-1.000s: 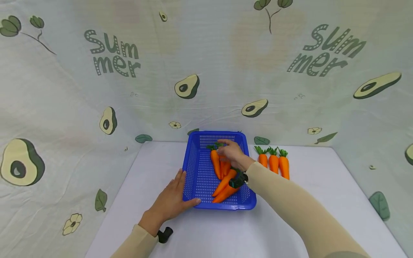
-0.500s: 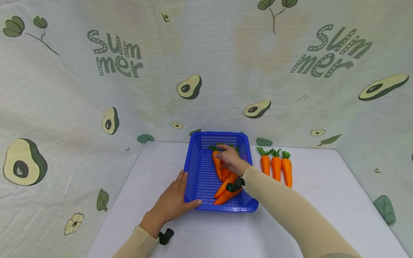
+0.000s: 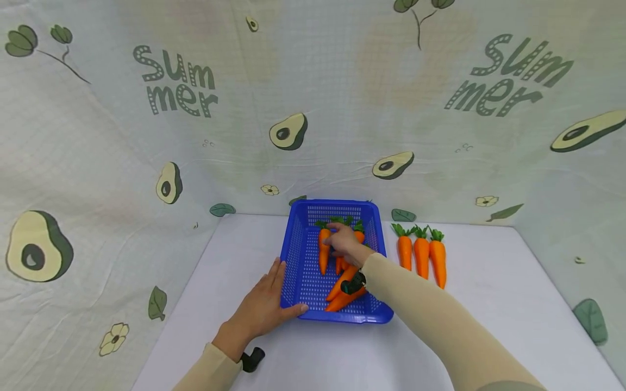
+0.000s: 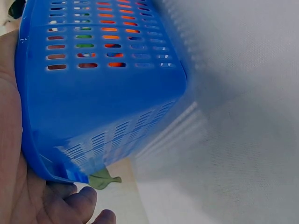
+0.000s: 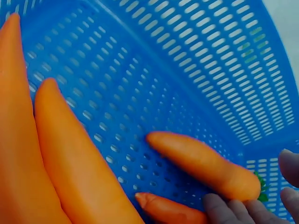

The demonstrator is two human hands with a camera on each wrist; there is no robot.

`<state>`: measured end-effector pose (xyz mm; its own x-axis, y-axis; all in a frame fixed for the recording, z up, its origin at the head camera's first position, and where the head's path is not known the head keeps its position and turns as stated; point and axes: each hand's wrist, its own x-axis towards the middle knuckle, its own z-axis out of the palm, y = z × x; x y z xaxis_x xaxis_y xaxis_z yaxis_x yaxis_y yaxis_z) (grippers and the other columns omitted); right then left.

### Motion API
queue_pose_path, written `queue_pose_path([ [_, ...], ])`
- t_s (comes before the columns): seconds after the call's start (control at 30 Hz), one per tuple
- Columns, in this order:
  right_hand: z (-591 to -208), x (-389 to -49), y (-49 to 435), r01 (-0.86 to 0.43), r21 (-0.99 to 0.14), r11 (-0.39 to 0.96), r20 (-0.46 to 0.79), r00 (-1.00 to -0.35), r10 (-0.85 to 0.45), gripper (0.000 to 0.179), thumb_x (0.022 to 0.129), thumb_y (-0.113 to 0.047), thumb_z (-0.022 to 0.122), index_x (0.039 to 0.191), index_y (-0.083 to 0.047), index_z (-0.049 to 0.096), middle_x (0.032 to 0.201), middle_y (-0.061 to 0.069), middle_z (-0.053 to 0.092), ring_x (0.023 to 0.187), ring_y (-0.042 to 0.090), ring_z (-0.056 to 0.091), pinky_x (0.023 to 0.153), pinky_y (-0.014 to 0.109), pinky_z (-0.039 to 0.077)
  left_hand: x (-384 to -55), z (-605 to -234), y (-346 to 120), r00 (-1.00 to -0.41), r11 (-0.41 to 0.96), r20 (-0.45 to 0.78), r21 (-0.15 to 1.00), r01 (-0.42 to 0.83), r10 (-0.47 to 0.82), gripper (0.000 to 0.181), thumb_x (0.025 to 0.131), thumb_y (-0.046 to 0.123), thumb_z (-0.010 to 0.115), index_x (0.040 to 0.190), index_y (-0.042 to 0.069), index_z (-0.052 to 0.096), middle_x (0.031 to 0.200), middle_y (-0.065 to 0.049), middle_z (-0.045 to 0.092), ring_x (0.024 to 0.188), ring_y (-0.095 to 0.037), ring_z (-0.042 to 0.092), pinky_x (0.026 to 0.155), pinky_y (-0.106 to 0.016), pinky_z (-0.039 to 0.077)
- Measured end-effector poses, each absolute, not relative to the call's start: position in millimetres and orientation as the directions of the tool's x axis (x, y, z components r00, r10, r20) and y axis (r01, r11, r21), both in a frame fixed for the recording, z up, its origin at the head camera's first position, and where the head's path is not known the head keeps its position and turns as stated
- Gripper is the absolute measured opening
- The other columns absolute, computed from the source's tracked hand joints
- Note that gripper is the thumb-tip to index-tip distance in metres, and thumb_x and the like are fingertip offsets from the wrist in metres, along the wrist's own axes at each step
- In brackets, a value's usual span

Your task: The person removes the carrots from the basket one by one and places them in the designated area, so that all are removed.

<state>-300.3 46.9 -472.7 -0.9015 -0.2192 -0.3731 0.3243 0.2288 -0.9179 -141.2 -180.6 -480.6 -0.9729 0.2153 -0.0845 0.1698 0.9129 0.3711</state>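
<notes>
In the head view, a blue perforated plastic basket point(image 3: 337, 319) holds several orange carrots with green tops. My right hand point(image 3: 345, 242) reaches inside it. Its fingertips are against the leftmost carrot point(image 3: 323, 256), near the leafy end, without wrapping round it. The right wrist view shows that carrot point(image 5: 205, 163), with a thinner carrot point(image 5: 173, 211) beside the fingers. Two carrots point(image 3: 345, 300) lie slanted at the basket's front, partly under the right wrist. My left hand point(image 3: 261, 304) rests against the basket's front left corner, fingers straight along the side, thumb at the front rim.
Three carrots point(image 3: 421, 255) lie side by side on the white table point(image 3: 489, 282), right of the basket, their lower ends partly behind the right sleeve point(image 3: 425, 309). A printed cloth point(image 3: 332, 108) hangs behind and at both sides.
The leftmost carrot has turned from slanted to nearly straight, its tip swinging left. My right hand has shifted slightly down and uncovers another carrot at its right. The left hand stays at the corner.
</notes>
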Motion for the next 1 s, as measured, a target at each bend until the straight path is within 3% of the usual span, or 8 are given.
queue_pose_path([
  [0.27,-480,-304,42,0.339,-0.914,0.223,-0.39,-0.884,-0.257,0.069,0.101,0.003,0.063,0.164,-0.009,0.037,0.165,0.023,0.04,0.141,0.04,0.054,0.112,0.055,0.051,-139,-480,-180,-0.972,0.908,-0.083,0.381,0.171,0.218,0.117,0.09,0.074,0.066,0.169,0.004,0.016,0.178,-0.016,0.01,0.155,-0.045,0.035,0.122,-0.06,0.037],
  [0.53,-492,-311,32,0.379,-0.909,0.175,-0.416,-0.855,-0.31,0.067,0.1,-0.001,0.068,0.16,-0.002,0.039,0.147,0.027,0.056,0.131,0.04,0.062,0.107,0.052,0.056,-138,-481,-180,-0.97,0.907,-0.084,0.379,0.182,0.229,0.118,0.09,0.077,0.064,0.169,0.005,0.016,0.178,-0.015,0.009,0.153,-0.046,0.038,0.121,-0.06,0.04],
  [0.77,-496,-315,18,0.393,-0.898,0.196,-0.439,-0.828,-0.35,0.067,0.1,-0.004,0.07,0.159,-0.005,0.038,0.13,0.023,0.068,0.119,0.036,0.07,0.1,0.049,0.061,-140,-479,-179,-0.968,0.908,-0.08,0.372,0.192,0.237,0.12,0.089,0.083,0.059,0.17,0.006,0.015,0.178,-0.015,0.009,0.154,-0.044,0.037,0.122,-0.058,0.039],
  [1.0,-499,-316,7,0.397,-0.891,0.219,-0.453,-0.797,-0.399,0.078,0.1,-0.007,0.072,0.165,-0.005,0.029,0.144,0.026,0.058,0.118,0.035,0.069,0.096,0.05,0.062,-142,-483,-181,-0.97,0.91,-0.087,0.373,0.18,0.228,0.119,0.089,0.08,0.062,0.17,0.006,0.015,0.178,-0.016,0.01,0.157,-0.042,0.034,0.122,-0.057,0.039],
])
